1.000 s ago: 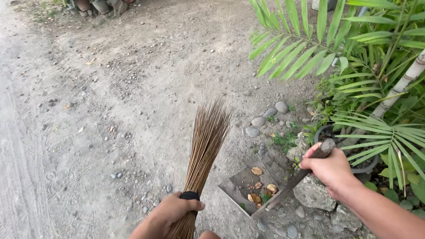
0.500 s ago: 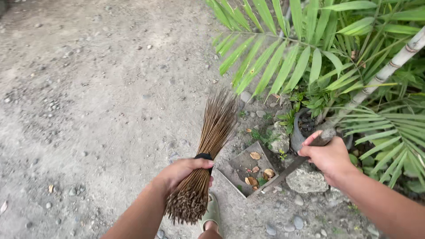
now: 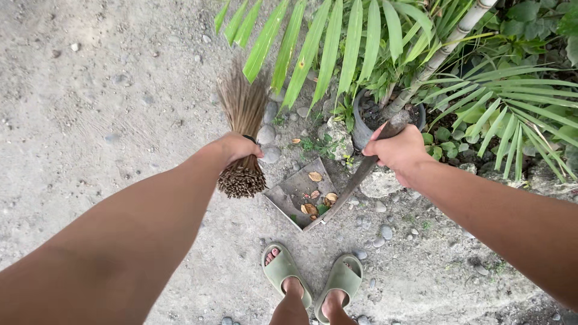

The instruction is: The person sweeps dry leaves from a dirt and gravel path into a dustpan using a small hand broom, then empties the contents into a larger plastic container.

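The left hand [image 3: 238,148] is closed around a bundled brown stick broom [image 3: 242,129], gripping it near the cut butt end, with the thin bristle tips fanning away toward the palm fronds. The right hand [image 3: 398,151] is closed on the top of the long dark handle of a flat grey metal dustpan [image 3: 301,192], which rests on the pale gravelly ground [image 3: 108,90] between the 2 hands. The handle slants down from the right hand to the pan's near corner. A few dry tan leaves [image 3: 315,176] lie inside the pan. The broom's butt end sits just beside the pan's left edge; whether they touch cannot be told. Below the pan, 2 feet in pale green slide sandals [image 3: 313,280] stand side by side. Green palm fronds [image 3: 325,48] hang over rounded grey stones [image 3: 267,135] beyond the pan.
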